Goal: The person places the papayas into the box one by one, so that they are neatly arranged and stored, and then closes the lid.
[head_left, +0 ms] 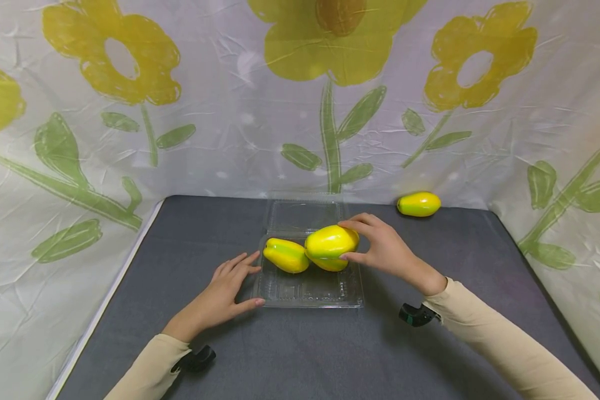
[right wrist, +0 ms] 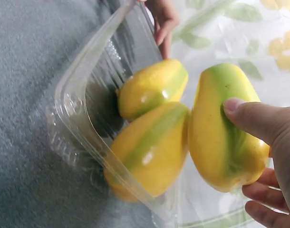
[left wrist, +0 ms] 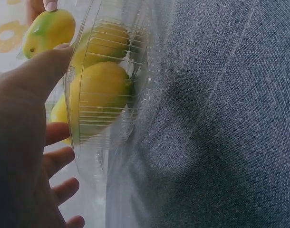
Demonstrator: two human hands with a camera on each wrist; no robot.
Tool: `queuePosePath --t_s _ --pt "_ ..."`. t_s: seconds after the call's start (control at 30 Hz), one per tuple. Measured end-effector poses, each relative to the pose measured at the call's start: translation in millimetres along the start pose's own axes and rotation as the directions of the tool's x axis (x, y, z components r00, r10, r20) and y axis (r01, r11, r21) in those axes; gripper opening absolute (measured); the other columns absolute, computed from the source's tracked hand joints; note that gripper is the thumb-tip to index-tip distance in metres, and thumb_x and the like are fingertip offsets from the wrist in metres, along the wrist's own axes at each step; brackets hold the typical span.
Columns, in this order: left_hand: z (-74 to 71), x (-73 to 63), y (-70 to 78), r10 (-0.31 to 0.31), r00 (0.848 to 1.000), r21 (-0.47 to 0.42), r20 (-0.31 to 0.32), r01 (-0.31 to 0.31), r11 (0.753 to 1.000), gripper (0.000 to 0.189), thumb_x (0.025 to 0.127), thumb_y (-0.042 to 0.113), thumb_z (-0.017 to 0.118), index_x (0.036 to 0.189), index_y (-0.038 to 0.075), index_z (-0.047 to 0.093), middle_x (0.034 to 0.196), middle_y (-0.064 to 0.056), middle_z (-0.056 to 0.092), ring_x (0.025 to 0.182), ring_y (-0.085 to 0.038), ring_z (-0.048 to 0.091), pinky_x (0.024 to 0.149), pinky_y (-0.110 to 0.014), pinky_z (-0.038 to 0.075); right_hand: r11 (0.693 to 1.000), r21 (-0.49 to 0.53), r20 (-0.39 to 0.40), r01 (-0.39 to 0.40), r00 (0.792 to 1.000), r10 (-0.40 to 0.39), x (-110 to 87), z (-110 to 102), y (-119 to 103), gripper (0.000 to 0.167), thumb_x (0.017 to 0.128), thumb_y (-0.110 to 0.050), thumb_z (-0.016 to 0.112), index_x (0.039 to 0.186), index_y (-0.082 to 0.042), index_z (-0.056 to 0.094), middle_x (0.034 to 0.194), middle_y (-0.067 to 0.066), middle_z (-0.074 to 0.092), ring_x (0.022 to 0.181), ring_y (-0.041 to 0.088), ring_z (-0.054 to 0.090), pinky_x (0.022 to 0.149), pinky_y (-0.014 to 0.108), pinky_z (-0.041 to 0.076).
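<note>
A yellow-green papaya (head_left: 331, 240) is in the grip of my right hand (head_left: 386, 247), thumb on the near side and fingers on the far side. It is held above a clear plastic clamshell box (head_left: 310, 304), whose lid lies open towards the back. Two more papayas sit inside: one at the left (head_left: 286, 255), one to its right (head_left: 334, 265), mostly hidden from the head view by the held fruit. At the box's left side, my left hand (head_left: 220, 300) has its fingers spread; in the left wrist view, its thumb and fingertips are against the rim (left wrist: 74, 118).
Another papaya (head_left: 419, 204) lies at the back right of the dark grey table (head_left: 300, 355). A flower-printed sheet (head_left: 220, 128) hangs behind the table and along both sides. The open lid (head_left: 305, 214) reaches almost to the back edge.
</note>
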State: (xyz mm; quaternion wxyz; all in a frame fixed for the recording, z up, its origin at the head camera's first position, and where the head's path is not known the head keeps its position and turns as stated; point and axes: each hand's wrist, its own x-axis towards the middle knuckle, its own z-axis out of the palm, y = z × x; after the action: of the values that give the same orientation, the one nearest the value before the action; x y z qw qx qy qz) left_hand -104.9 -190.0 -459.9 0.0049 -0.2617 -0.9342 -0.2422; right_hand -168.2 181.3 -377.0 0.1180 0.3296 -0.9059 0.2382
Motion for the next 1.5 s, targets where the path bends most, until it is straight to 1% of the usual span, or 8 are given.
queuePosePath --t_s 0.27,0.4,0.6,0.87,1.0,1.17,1.33,1.5 --pt "1.3 0.3 -1.4 -0.003 1.0 -0.004 -0.005 0.003 1.0 0.071 0.088 0.058 0.066 0.141 0.014 0.05 0.165 -0.008 0.025 0.151 -0.039 0.022 0.116 -0.068 0.017 0.999 0.029 0.007 -0.036 0.999 0.036 -3.0 8 -10 0.065 0.074 -0.034 0.087 0.132 -0.015 0.064 0.129 0.006 0.064 0.116 0.025 0.06 0.094 0.045 0.055" --pt "1.8 0.3 -1.9 -0.006 1.0 -0.009 -0.001 0.006 1.0 0.072 0.088 0.059 0.066 0.141 0.014 0.05 0.165 -0.007 0.024 0.151 -0.039 0.022 0.116 -0.067 0.017 0.998 0.041 -0.012 -0.04 0.999 0.04 -4.6 13 -16 0.065 0.073 -0.034 0.088 0.131 -0.016 0.064 0.127 0.004 0.067 0.114 0.024 0.061 0.092 0.045 0.055" --pt "1.4 0.1 -1.6 -0.013 1.0 -0.004 0.006 0.013 1.0 0.071 0.088 0.06 0.064 0.141 0.014 0.05 0.166 -0.006 0.023 0.151 -0.04 0.021 0.117 -0.067 0.016 0.996 0.07 -0.019 -0.05 0.998 0.051 -7.0 27 -26 0.064 0.072 -0.037 0.089 0.128 -0.016 0.066 0.122 0.003 0.069 0.112 0.022 0.063 0.091 0.042 0.056" --pt "1.8 0.4 -1.4 -0.016 1.0 -0.005 -0.002 0.016 1.0 0.072 0.086 0.055 0.069 0.142 0.014 0.05 0.165 -0.007 0.024 0.151 -0.04 0.022 0.116 -0.068 0.017 0.988 0.107 0.009 -0.107 0.994 0.107 -9.7 52 -43 0.064 0.073 -0.041 0.087 0.128 -0.017 0.065 0.129 0.003 0.066 0.119 0.022 0.062 0.094 0.041 0.056" --pt "1.5 0.4 -0.8 -0.027 1.0 -0.018 0.01 0.027 0.999 0.072 0.086 0.056 0.069 0.142 0.015 0.049 0.166 -0.005 0.023 0.151 -0.04 0.021 0.116 -0.068 0.016 0.984 0.135 0.005 -0.12 0.993 0.12 -11.6 62 -50 0.065 0.073 -0.042 0.087 0.13 -0.016 0.065 0.129 0.002 0.066 0.119 0.021 0.062 0.095 0.041 0.054" --pt "0.9 0.9 -0.2 -0.038 0.999 -0.022 0.018 0.038 0.999 0.072 0.086 0.056 0.07 0.142 0.016 0.048 0.166 -0.004 0.023 0.152 -0.039 0.02 0.117 -0.067 0.015 0.98 0.153 -0.022 -0.127 0.991 0.132 -13.1 72 -57 0.066 0.074 -0.042 0.086 0.13 -0.016 0.064 0.128 0.002 0.067 0.118 0.021 0.063 0.097 0.042 0.053" --pt "1.2 1.0 0.2 -0.033 0.999 -0.007 0.008 0.033 0.999 0.074 0.085 0.054 0.072 0.143 0.015 0.047 0.166 -0.003 0.024 0.151 -0.04 0.022 0.116 -0.069 0.016 0.975 0.153 -0.02 -0.164 0.985 0.169 -15.7 80 -62 0.068 0.074 -0.044 0.085 0.132 -0.014 0.063 0.13 0.003 0.067 0.12 0.022 0.064 0.098 0.042 0.054" --pt "0.6 0.9 0.2 -0.051 0.998 -0.01 0.027 0.051 0.999 0.076 0.086 0.057 0.069 0.145 0.016 0.045 0.166 -0.001 0.022 0.152 -0.039 0.02 0.117 -0.068 0.015 0.973 0.145 -0.025 -0.18 0.982 0.186 -17.0 86 -65 0.068 0.075 -0.044 0.085 0.132 -0.014 0.063 0.131 0.003 0.067 0.121 0.02 0.064 0.099 0.039 0.054"
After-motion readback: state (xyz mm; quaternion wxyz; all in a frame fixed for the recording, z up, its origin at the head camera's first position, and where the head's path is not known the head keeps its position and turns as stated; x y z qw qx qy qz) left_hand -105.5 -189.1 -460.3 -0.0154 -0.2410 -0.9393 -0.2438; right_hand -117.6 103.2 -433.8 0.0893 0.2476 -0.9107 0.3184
